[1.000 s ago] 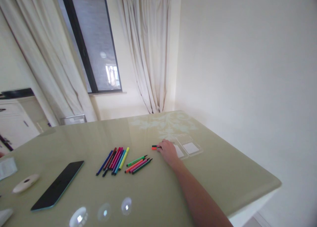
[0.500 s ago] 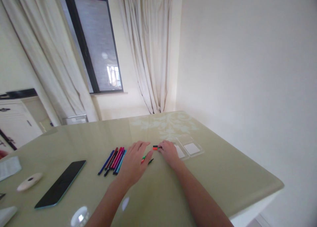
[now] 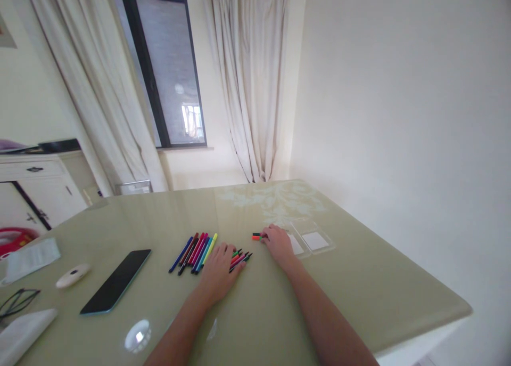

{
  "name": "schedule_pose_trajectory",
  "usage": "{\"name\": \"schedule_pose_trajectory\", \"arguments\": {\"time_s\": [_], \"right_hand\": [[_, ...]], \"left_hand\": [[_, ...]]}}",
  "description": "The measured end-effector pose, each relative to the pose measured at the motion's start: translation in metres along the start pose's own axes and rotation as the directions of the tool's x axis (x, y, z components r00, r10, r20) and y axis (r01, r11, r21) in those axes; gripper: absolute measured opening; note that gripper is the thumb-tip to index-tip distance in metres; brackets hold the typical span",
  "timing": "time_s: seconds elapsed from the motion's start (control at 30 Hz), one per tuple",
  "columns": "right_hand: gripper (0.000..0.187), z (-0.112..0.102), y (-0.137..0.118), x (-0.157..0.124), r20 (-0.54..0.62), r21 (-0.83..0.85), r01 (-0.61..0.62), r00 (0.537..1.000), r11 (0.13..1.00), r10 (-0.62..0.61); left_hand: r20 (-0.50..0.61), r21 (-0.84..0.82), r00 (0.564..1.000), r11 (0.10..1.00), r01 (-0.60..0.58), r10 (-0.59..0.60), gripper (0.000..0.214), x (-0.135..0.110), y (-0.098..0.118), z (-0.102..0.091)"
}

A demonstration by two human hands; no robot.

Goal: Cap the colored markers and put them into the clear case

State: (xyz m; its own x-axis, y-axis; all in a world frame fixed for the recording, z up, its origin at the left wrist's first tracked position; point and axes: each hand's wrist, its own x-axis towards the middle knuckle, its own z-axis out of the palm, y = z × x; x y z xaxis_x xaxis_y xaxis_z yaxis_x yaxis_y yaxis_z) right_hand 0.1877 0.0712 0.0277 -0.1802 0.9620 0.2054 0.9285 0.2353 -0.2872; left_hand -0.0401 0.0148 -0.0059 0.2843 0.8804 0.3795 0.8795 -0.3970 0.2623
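Note:
Several uncapped felt-tip markers stick out between the thumb and fingers of my left hand, which is closed down over them on the table. Their dark tips point right; the rest of them is under the hand. Just left of it lies a slanted row of capped markers in blue, brown, black, pink and yellow. My right hand rests on the table with fingertips pinched at small marker caps, dark and orange. The far ends of the caps are hidden by the fingers.
Beside my right hand lies an open clear plastic case with white inserts. To the left are a dark phone, a white oval device, glasses and a face mask. A wall runs along the right.
My left hand has lowered and drawn its fingers in over the uncapped markers, uncovering a yellow marker in the row. The right hand stays at the caps. The view has shifted slightly left.

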Motion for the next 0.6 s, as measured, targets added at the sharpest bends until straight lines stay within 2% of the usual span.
{"name": "schedule_pose_trajectory", "arguments": {"time_s": [0.2,0.33,0.47,0.6], "right_hand": [[0.017,0.003,0.001,0.001,-0.012,-0.008,0.002,1.000,1.000,-0.002],[0.016,0.004,0.002,0.001,-0.024,-0.006,0.003,1.000,1.000,-0.003],[0.016,0.004,0.001,0.001,-0.035,-0.005,0.005,0.999,1.000,-0.005],[0.016,0.002,0.000,0.000,-0.040,-0.003,0.012,0.999,1.000,-0.012]], "left_hand": [[0.003,-0.066,1.000,0.997,-0.030,0.030,0.036,0.000,0.002,-0.003],[-0.034,0.027,0.991,0.991,0.128,-0.127,0.031,0.006,-0.005,-0.012],[-0.093,0.122,0.953,0.946,0.300,-0.290,0.022,0.007,-0.025,-0.021],[-0.098,0.191,0.926,0.906,0.378,-0.365,0.015,0.004,-0.037,-0.023]]}}
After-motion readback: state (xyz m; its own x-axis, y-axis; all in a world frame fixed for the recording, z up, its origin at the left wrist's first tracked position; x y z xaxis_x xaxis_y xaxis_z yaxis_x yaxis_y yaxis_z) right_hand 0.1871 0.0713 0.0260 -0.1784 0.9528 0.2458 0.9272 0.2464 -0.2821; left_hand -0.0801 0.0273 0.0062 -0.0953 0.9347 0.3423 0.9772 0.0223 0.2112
